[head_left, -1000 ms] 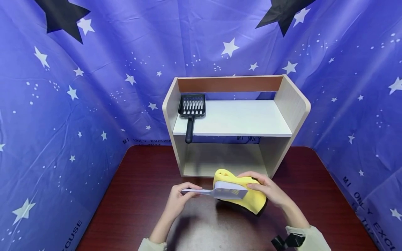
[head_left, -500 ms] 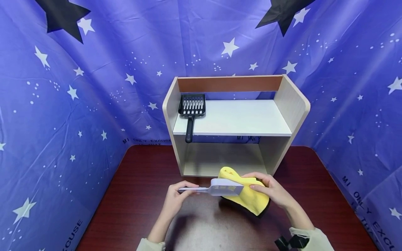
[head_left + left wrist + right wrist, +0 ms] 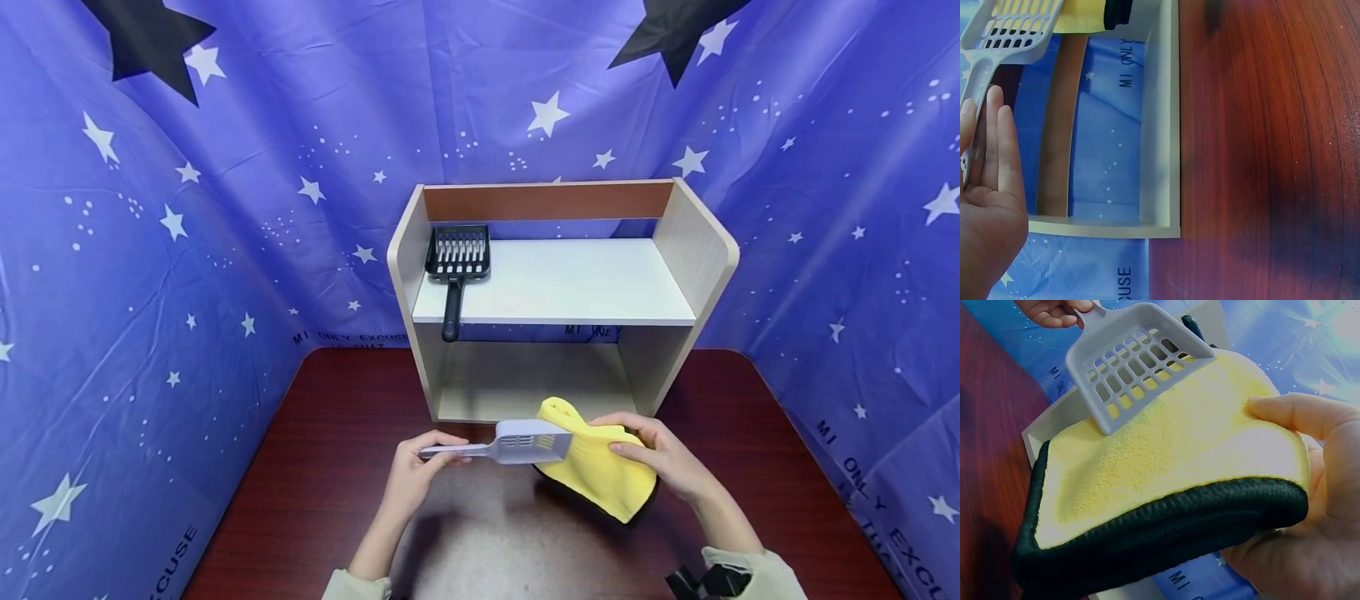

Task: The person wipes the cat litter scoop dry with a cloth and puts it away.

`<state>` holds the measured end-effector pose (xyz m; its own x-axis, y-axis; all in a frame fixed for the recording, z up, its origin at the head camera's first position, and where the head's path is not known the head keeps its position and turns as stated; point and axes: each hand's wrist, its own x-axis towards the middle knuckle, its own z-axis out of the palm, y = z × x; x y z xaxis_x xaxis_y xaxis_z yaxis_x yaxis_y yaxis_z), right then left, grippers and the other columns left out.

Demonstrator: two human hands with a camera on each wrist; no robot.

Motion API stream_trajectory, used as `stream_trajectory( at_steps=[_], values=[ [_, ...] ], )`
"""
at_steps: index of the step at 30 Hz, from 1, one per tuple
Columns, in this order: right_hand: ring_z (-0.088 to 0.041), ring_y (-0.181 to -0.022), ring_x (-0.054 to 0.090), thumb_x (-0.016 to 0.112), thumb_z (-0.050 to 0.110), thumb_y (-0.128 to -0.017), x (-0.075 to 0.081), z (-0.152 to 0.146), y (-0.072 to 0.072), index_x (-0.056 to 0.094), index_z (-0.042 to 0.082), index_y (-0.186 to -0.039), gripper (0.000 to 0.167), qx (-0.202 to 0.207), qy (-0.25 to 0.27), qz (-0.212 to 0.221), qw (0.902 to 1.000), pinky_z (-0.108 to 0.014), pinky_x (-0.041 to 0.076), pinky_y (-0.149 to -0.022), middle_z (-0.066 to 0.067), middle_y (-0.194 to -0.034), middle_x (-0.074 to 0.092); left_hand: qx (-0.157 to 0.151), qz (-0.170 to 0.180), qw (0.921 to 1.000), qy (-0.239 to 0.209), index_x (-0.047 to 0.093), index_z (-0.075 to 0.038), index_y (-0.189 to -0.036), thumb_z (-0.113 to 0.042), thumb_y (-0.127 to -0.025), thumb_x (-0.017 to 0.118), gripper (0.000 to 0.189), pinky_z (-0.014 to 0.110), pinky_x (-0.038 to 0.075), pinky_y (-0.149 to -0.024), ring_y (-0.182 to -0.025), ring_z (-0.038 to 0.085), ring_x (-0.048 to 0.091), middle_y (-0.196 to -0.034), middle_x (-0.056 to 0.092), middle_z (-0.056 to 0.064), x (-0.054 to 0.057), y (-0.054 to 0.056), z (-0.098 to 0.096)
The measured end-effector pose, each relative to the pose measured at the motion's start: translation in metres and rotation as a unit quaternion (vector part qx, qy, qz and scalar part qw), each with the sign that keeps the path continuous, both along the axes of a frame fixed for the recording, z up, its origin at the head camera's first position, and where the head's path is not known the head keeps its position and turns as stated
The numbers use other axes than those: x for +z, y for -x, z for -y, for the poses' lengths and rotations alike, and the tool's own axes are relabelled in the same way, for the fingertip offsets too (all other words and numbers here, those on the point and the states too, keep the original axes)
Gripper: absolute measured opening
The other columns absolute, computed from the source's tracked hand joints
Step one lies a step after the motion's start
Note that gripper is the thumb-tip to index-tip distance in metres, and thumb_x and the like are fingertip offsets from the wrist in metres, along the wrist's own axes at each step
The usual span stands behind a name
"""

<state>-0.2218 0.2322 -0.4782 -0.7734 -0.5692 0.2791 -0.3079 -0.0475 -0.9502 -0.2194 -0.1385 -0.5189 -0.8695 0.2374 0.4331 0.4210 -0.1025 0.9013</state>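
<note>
My left hand (image 3: 411, 472) pinches the handle of a grey slotted litter scoop (image 3: 528, 442), held level above the table in front of the shelf. In my right hand (image 3: 663, 458) is a folded yellow cloth (image 3: 600, 471) with a dark edging, gripped between thumb and fingers. The right wrist view shows the scoop's front edge (image 3: 1159, 395) against or just over the cloth's fuzzy face (image 3: 1147, 456); whether it touches I cannot tell. Slots and handle also show in the left wrist view, with the thumb and fingers (image 3: 1007, 144) along the scoop handle (image 3: 982, 81).
A two-tier wooden shelf (image 3: 555, 282) stands at the back of the dark red table (image 3: 337, 417). On its upper board, at the left, lies a black litter scoop (image 3: 458, 254) whose handle sticks out over the front edge. Blue star-patterned curtains (image 3: 300, 125) surround the table.
The right hand and cloth have moved to the right. The left hand has drawn the scoop slightly left and up, so less of the scoop overlaps the cloth and its slots show more.
</note>
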Motion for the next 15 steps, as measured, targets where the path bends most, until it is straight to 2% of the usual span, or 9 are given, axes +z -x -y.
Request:
stream_trajectory(
  at_steps=[8,15],
  values=[
    [-0.01,-0.074,0.071,0.044,-0.008,-0.099,0.0035,-0.0018,0.0022,0.06,0.01,-0.132,0.041,-0.004,0.014,0.009,0.9999,-0.03,0.061,-0.057,0.005,-0.105,0.072,-0.015,0.02,0.9997,0.008,0.066,0.019,-0.103,0.004,-0.094,0.06,0.019,0.05,0.062,-0.075,-0.082,0.009,0.074,-0.094,0.068,0.037,0.004,-0.0021,-0.0017],
    [-0.011,-0.072,0.07,0.044,-0.006,-0.1,0.0093,0.0026,0.0066,0.057,0.005,-0.134,0.038,-0.007,0.009,0.007,0.9999,-0.031,0.061,-0.055,0.004,-0.105,0.071,-0.013,0.037,0.9986,0.036,0.069,0.014,-0.102,0.001,-0.092,0.065,0.017,0.042,0.064,-0.075,-0.081,0.006,0.073,-0.094,0.071,0.033,0.0039,-0.0016,-0.0072]
  ],
)
